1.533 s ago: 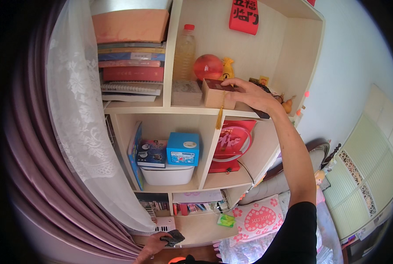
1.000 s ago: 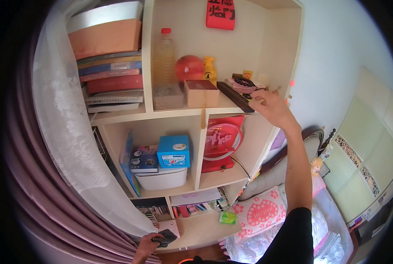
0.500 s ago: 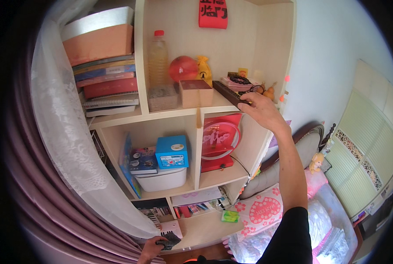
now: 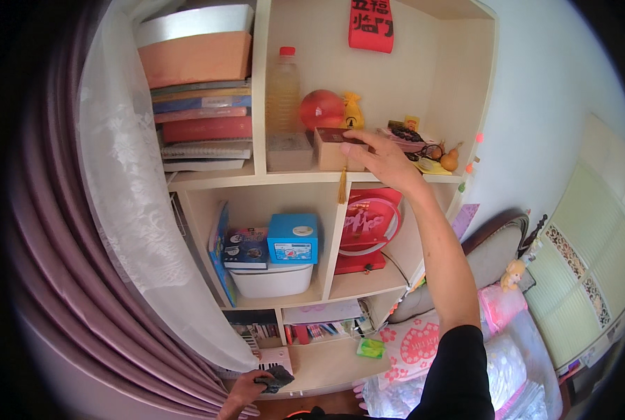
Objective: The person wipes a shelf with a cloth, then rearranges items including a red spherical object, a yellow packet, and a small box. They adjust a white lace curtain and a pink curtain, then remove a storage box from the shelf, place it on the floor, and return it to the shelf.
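My right hand (image 4: 389, 162) reaches onto the upper shelf and closes over the right end of a small tan box (image 4: 330, 152) with a reddish-brown top. Its index finger lies along the top and the thumb is against the front; the box's right end is hidden. A yellow tassel (image 4: 342, 187) hangs below the box over the shelf edge. Low down, near the curtain, my left hand (image 4: 246, 389) grips a dark grey cloth (image 4: 276, 379). Left of the box stands a greyish clear box (image 4: 289, 152); behind it are a red ball (image 4: 321, 110) and a yellow pouch (image 4: 353, 110).
A tall bottle (image 4: 283, 91) with a red cap and small gourds (image 4: 450, 158) stand on the same shelf. Below are a blue box (image 4: 293, 238) on a white bin (image 4: 270, 281) and a red round-framed decoration (image 4: 368, 222). A lace curtain (image 4: 130, 182) hangs at left; a bed (image 4: 508, 364) is at lower right.
My right hand has moved left from the long dark object to the tan box. That dark object no longer shows. The view has shifted slightly; my left hand still holds the cloth.
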Demonstrator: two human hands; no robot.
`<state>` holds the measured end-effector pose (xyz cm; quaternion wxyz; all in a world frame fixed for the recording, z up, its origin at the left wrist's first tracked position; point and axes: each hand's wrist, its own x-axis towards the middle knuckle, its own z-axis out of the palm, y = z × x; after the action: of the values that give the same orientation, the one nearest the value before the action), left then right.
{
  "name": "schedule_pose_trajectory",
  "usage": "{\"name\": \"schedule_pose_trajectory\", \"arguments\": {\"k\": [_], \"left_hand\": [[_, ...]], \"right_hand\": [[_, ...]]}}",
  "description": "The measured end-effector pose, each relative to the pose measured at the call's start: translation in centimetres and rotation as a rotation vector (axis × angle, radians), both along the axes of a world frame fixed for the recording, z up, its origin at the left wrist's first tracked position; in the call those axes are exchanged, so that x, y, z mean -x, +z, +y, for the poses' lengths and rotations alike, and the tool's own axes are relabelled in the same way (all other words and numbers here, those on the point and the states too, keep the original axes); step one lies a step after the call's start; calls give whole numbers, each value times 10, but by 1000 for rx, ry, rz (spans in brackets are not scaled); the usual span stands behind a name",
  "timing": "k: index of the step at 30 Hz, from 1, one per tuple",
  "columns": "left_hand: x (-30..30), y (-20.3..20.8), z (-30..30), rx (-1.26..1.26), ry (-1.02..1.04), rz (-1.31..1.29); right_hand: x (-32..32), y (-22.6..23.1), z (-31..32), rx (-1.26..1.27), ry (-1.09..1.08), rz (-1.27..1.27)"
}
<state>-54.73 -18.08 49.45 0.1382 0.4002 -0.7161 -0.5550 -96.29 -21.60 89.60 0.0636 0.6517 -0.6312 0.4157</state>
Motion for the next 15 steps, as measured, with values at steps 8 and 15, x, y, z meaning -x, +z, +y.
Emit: {"name": "schedule_pose_trajectory", "arguments": {"k": [8, 15], "left_hand": [[-17, -10, 1, -94, 53, -63], [-14, -9, 2, 18, 14, -13]], "right_hand": [[7, -3, -8, -50, 24, -68], [11, -4, -13, -19, 37, -10]]}}
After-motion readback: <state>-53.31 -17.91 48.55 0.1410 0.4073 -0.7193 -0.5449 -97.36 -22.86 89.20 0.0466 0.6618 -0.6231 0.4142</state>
